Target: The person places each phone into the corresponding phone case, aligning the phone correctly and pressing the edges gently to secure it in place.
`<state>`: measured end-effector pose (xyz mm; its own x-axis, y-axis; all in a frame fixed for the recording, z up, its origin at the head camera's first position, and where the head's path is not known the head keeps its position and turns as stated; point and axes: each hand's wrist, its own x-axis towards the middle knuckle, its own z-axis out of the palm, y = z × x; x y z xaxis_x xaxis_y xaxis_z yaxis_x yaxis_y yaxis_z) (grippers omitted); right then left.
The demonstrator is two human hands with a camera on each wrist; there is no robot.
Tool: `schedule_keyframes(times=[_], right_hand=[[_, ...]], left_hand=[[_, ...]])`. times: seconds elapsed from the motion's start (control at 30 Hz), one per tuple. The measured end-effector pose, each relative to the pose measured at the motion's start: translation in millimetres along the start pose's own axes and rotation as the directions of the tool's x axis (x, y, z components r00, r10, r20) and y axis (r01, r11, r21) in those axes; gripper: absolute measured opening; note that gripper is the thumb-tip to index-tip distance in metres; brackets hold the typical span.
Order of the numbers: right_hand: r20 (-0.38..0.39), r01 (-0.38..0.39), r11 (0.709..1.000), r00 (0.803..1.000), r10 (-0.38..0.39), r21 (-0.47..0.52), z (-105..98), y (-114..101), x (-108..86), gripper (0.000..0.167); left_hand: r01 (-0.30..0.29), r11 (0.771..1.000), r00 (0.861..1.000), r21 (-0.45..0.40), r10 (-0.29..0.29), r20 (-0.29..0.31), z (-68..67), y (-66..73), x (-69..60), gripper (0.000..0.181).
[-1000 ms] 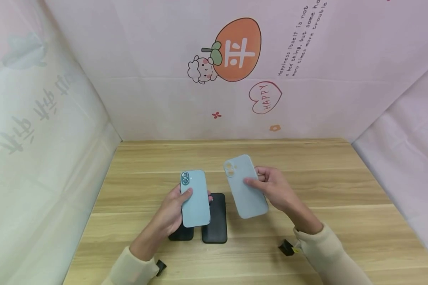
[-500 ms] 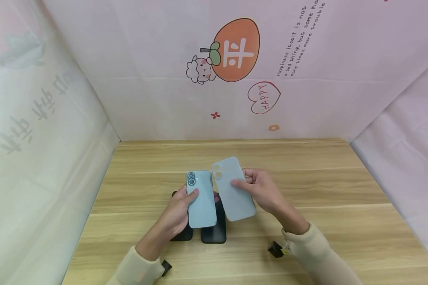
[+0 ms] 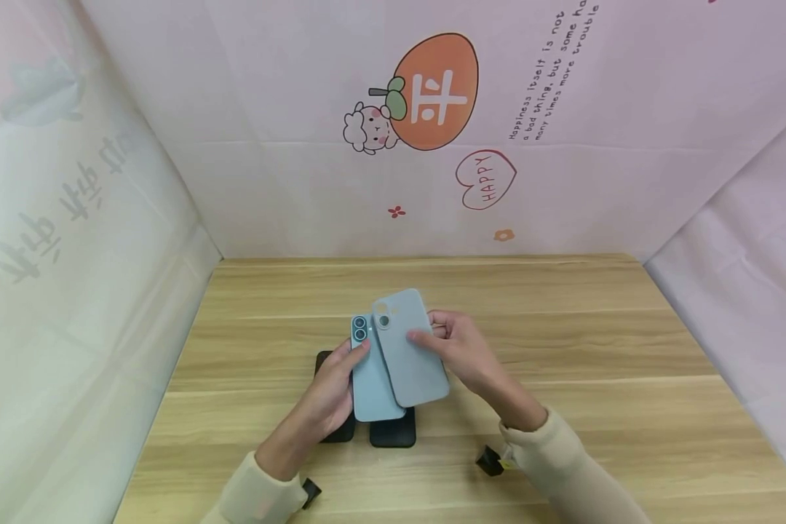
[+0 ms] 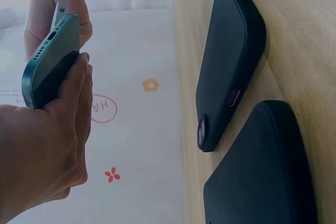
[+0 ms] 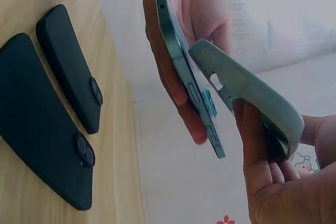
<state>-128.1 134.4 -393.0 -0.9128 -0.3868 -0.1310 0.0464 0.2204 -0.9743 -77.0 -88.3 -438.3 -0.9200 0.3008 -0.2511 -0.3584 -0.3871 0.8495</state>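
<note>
My left hand (image 3: 330,386) grips a light blue phone (image 3: 372,386) by its sides, back facing up, with the thumb near its two camera lenses. A pale blue-grey phone case (image 3: 413,364) is pinched along its right edge by my right hand (image 3: 458,346), thumb on the outer back. In the head view the case overlaps the phone's right part, and one lens shows through the cutout. From the right wrist view, the case (image 5: 252,90) tilts beside the phone (image 5: 181,61), not fitted over it. Whether the two touch is unclear.
Two phones in black cases lie side by side on the wooden table (image 3: 563,327) below my hands: a left one (image 3: 340,433) and a right one (image 3: 393,433), partly hidden in the head view. Printed white cloth (image 3: 288,196) stands behind the table and along both sides.
My right hand has brought the case leftward until it overlaps the phone in the head view. My left hand has shifted slightly right with the phone.
</note>
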Motion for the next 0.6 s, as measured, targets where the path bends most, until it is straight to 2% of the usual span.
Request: schedule_keyframes(times=[0.13,0.37,0.6], right_hand=[[0.024,-0.008,1.000,1.000,0.007,0.016,6.2,1.3,1.5,0.027],[0.098,0.005,0.999,0.995,-0.010,0.049,15.8,4.4,4.4,0.034],[0.095,-0.021,0.998,0.995,0.015,0.063,27.3,6.9,5.2,0.033]], left_hand=[[0.007,1.000,1.000,-0.019,-0.007,0.000,1.8,-0.1,-0.3,0.060],[0.009,0.999,0.998,-0.045,-0.007,0.055,5.3,-0.8,0.1,0.065],[0.011,0.999,0.999,-0.037,-0.009,0.052,9.8,-3.5,2.9,0.061]])
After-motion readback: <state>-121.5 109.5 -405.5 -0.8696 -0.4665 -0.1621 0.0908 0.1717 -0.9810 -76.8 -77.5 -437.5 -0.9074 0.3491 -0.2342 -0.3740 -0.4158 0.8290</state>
